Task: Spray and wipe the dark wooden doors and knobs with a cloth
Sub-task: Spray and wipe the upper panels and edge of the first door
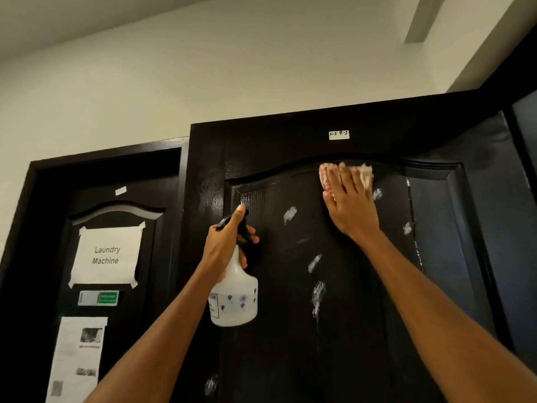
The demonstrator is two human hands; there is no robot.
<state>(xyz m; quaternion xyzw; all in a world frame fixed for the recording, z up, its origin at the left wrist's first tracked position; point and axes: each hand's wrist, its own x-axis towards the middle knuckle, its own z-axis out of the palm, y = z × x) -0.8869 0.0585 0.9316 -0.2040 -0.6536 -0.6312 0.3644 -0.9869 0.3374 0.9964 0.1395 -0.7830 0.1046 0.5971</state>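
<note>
A dark wooden door [290, 359] fills the middle of the view, with white foam patches [316, 295] scattered over its arched panel. My right hand [347, 206] presses a pale pinkish cloth [366, 174] flat against the top of that panel, fingers straight. My left hand [225, 242] grips the neck of a white spray bottle [235, 298] with a black trigger head, held upright in front of the door's left side. No knob is in view.
A second dark door [43, 228] at the left carries a taped "Laundry Machine" sign [107, 255], a green sticker [98, 298] and a printed sheet [77, 359]. A small white label [338, 134] sits above the middle door. A pale wall is above, and another dark panel [526, 132] at the far right.
</note>
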